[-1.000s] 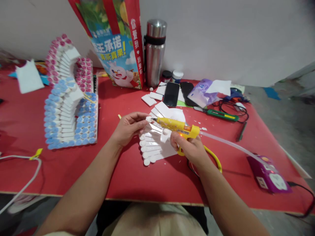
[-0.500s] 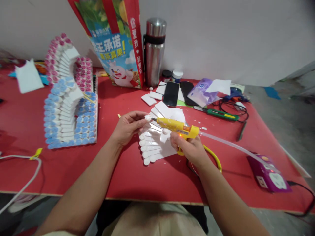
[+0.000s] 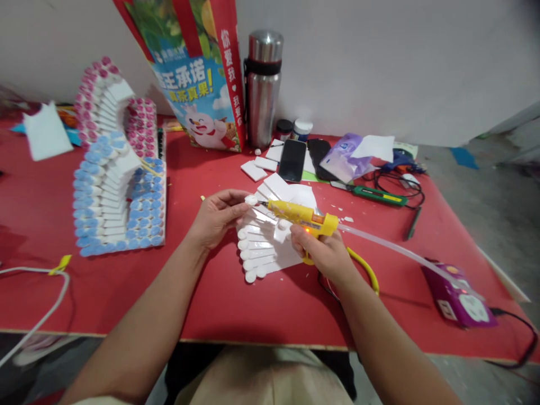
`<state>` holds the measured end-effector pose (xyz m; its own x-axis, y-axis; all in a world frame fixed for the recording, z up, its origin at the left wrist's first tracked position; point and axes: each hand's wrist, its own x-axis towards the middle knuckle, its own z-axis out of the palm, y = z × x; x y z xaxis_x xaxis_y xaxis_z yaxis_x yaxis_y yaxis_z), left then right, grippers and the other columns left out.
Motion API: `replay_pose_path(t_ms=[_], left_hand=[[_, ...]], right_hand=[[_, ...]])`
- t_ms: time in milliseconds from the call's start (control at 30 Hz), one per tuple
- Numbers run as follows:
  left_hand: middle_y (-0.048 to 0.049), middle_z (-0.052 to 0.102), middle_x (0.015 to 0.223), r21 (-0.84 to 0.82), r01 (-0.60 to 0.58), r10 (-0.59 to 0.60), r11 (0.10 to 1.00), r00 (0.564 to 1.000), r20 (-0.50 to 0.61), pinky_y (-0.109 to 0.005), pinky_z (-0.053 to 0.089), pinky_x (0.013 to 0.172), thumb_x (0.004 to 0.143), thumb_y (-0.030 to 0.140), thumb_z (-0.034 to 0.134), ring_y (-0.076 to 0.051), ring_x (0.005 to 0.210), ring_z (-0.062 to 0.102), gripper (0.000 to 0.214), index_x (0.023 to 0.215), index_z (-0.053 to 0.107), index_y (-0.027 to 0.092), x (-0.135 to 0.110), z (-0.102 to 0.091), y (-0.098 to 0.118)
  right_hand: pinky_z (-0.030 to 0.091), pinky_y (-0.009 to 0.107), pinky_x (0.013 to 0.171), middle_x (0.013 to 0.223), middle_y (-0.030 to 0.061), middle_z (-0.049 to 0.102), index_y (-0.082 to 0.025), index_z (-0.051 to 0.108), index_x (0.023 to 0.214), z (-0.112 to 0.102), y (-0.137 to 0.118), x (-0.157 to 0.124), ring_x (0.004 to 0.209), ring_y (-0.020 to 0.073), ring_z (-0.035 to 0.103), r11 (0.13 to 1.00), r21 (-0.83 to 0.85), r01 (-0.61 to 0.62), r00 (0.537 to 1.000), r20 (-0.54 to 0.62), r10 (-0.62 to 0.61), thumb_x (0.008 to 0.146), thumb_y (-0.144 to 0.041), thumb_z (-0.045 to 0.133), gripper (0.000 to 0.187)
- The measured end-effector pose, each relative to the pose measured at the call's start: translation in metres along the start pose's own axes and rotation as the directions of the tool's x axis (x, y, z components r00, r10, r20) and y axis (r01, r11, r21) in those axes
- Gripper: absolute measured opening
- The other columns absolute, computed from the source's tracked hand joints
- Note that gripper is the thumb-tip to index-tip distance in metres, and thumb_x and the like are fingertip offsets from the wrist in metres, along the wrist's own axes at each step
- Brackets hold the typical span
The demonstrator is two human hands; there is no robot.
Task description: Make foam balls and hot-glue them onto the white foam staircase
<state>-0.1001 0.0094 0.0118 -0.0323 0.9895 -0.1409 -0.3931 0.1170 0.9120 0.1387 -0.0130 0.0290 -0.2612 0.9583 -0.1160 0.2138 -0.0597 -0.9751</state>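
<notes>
One small, round white piece (image 3: pixel 251 199) was pinched by the left hand (image 3: pixel 216 220) at its fingertips, just left of the tip of a yellow plastic glue gun (image 3: pixel 291 211). The right hand (image 3: pixel 323 252) gripped the gun, its long axis pointing leftward above flat white fanned strips (image 3: pixel 260 254).

Can't make out much of the little white piece (image 3: pixel 251 199), it's tiny and the left hand (image 3: pixel 220 218) covers part of it. No clue if the nozzle actually touches it either. The right hand (image 3: pixel 321 250) hides most of the glue gun's (image 3: pixel 291 211) handle, and the gun blocks some of the white strips (image 3: pixel 261 254). Far left, the pink-tipped model (image 3: pixel 90 104) is half behind the blue-tipped one (image 3: pixel 90 211). The bag's (image 3: pixel 202 84) top is cropped, the white cable (image 3: pixel 25 269) runs out of frame left, and the purple packet's (image 3: pixel 348 157) print is too small to read.
</notes>
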Motion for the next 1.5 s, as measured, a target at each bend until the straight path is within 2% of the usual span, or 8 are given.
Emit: replay_pose_path(t_ms=[100,167,300,400,667,900,1200,1500], left_hand=[[-0.0026,0.075,0.081,0.067,-0.035,0.035,0.997,0.999,0.006,-0.02,0.046,0.049,0.067,0.025,0.091,-0.007,0.053,0.056,0.027,0.091,0.08,0.02,-0.003,-0.003,0.007],[-0.0033,0.074,0.081,0.176,-0.08,0.076,0.981,0.997,0.028,-0.02,0.047,0.049,0.071,0.027,0.09,-0.009,0.055,0.057,0.026,0.094,0.08,0.02,-0.007,-0.006,0.015],[-0.0058,0.073,0.079,0.496,-0.119,0.087,0.86,0.992,0.086,-0.022,0.047,0.047,0.073,0.033,0.088,-0.013,0.057,0.06,0.03,0.097,0.08,0.017,-0.021,-0.014,0.032],[-0.0075,0.073,0.081,0.606,-0.107,0.047,0.789,0.992,0.114,-0.023,0.047,0.045,0.079,0.037,0.084,-0.015,0.057,0.062,0.03,0.101,0.078,0.018,-0.03,-0.019,0.034],[-0.0081,0.073,0.093,0.69,-0.167,0.039,0.704,0.98,0.197,-0.024,0.049,0.057,0.083,0.039,0.08,-0.017,0.07,0.066,0.026,0.099,0.077,0.019,-0.03,-0.021,0.031],[-0.0056,0.071,0.093,0.788,-0.262,-0.031,0.557,0.942,0.335,-0.028,0.048,0.068,0.091,0.043,0.07,-0.017,0.076,0.063,0.026,0.102,0.074,0.02,-0.025,-0.025,0.039],[-0.0057,0.073,0.097,0.819,-0.309,-0.025,0.484,0.93,0.366,-0.029,0.047,0.072,0.092,0.042,0.068,-0.02,0.084,0.066,0.024,0.101,0.074,0.021,-0.022,-0.021,0.041],[-0.0067,0.072,0.111,0.833,-0.363,-0.042,0.417,0.908,0.417,-0.032,0.05,0.087,0.097,0.04,0.061,-0.02,0.099,0.067,0.027,0.11,0.073,0.019,-0.026,-0.02,0.048]], right_hand=[[0.037,0.028,0.05,0.053,-0.0009,0.05,-0.02,0.054,0.059,-0.001,-0.005,0.002,0.051,0.0127,0.048,0.999,0.053,0.004,0.999,-0.032,-0.002,0.089,-0.058,0.065,0.05],[0.037,0.028,0.049,0.052,-0.0004,0.05,-0.02,0.053,0.057,-0.004,-0.007,0.003,0.051,0.0125,0.047,0.996,0.093,0.004,0.999,-0.044,0.001,0.088,-0.058,0.066,0.051],[0.036,0.027,0.049,0.054,-0.0008,0.049,-0.02,0.053,0.058,-0.009,-0.004,0.006,0.051,0.0117,0.045,0.982,0.185,0.043,0.997,-0.064,-0.031,0.088,-0.062,0.065,0.053],[0.036,0.028,0.049,0.054,-0.0009,0.048,-0.02,0.054,0.059,-0.012,0.0,0.007,0.052,0.0126,0.046,0.978,0.202,0.043,0.997,-0.078,-0.028,0.089,-0.063,0.065,0.053],[0.036,0.03,0.053,0.055,-0.0012,0.048,-0.021,0.054,0.061,-0.016,0.006,0.007,0.052,0.0129,0.045,0.977,0.203,0.059,0.995,-0.086,-0.043,0.093,-0.058,0.064,0.05],[0.036,0.031,0.054,0.053,-0.0015,0.048,-0.021,0.055,0.06,-0.015,0.004,0.007,0.052,0.013,0.045,0.976,0.207,0.065,0.996,-0.075,-0.051,0.094,-0.054,0.063,0.049],[0.037,0.031,0.055,0.054,-0.0014,0.048,-0.021,0.054,0.06,-0.015,0.003,0.006,0.053,0.0128,0.045,0.977,0.199,0.083,0.994,-0.085,-0.067,0.094,-0.052,0.063,0.048],[0.038,0.029,0.055,0.053,-0.0021,0.048,-0.02,0.054,0.059,-0.013,0.0,0.007,0.052,0.012,0.046,0.974,0.211,0.084,0.993,-0.103,-0.063,0.092,-0.052,0.065,0.047]])
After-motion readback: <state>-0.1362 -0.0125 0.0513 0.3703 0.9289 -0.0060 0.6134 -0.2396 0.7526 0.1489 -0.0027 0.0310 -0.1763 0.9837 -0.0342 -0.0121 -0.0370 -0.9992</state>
